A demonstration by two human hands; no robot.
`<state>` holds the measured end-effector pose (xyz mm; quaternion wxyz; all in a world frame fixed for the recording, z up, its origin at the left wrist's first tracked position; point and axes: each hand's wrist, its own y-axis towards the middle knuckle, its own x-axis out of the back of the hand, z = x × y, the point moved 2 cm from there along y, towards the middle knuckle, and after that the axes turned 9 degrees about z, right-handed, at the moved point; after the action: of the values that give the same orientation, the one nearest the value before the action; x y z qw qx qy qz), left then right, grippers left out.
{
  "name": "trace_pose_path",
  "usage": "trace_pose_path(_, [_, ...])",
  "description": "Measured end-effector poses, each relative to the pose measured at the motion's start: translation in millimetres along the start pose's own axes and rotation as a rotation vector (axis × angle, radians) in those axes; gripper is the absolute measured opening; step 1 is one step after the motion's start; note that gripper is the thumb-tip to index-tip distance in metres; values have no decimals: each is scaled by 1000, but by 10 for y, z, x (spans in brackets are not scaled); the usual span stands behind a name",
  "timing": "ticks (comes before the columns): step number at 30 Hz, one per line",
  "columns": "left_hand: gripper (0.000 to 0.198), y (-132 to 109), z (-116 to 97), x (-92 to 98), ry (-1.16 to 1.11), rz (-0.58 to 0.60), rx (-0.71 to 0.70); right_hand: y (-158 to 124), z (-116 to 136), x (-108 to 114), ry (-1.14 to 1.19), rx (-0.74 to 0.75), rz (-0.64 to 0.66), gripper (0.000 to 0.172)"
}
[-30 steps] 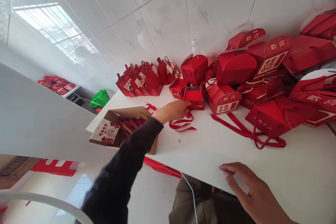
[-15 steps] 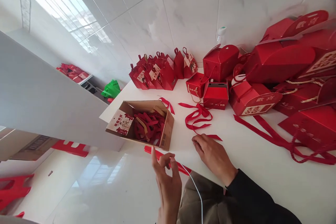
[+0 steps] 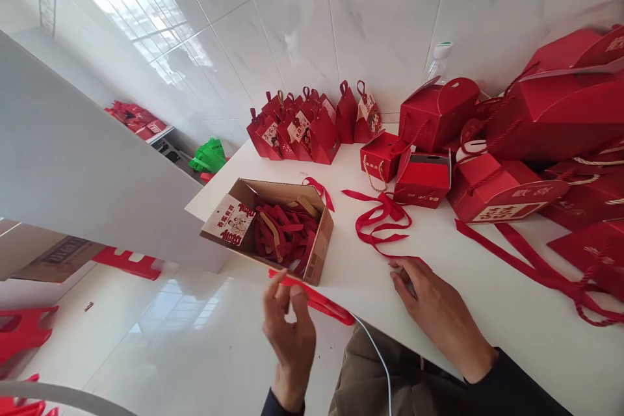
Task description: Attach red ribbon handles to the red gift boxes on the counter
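Note:
My left hand [image 3: 291,328] is raised off the table's front edge, just before an open cardboard box [image 3: 319,257]. Its fingers are bent but apart, and nothing shows in them. Inside the box lies a heap of dark red ribbon strips [image 3: 287,231], a few of them gold; a printed white card [image 3: 234,221] hangs over its left side. My right hand [image 3: 436,312] rests on the white table [image 3: 358,279], fingers loosely bent, thumb apart, holding nothing visible. Its fingertips lie at the end of a loose red ribbon [image 3: 373,234], possibly touching it.
Small red gift bags [image 3: 292,136] with loop handles stand at the back. To the right are red gift boxes [image 3: 439,110] with cords, a long red ribbon [image 3: 526,257] and a clear bottle [image 3: 439,62]. A red plastic stool [image 3: 322,302] and white cable [image 3: 377,354] are below the edge.
My left hand has drawn its raised index finger down and moved slightly left. The right hand appears farther right, partly because the view has shifted, and still rests on the table.

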<state>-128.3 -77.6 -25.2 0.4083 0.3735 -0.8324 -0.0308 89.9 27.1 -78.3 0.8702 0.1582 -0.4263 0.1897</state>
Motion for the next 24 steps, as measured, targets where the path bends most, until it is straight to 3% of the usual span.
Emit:
trace_pose_path(2, [28,273,3,201,110,-53,-12,15,-10,1,8,-13,-3,21])
trace_pose_path(4, [28,612,15,377,219,9,-36,39,-14,-3,14,-22,-3,21])
trace_pose_path(6, [26,932,34,480,316,176,-53,62,-18,-11,19,-30,-1,21])
trace_pose_path(9, [23,1246,46,478,469,469,-46,77,-32,-21,29,-45,2,19])
trace_pose_path(12, [26,1381,9,357,623,683,-27,64,-55,-22,37,-76,15,18])
trace_pose_path(16, [17,1471,-42,193,773,868,14,38,-64,5,31,-113,44,18])
trace_pose_path(24, [23,1555,7,137,847,1028,87,37,27,101,41,-101,70,21])
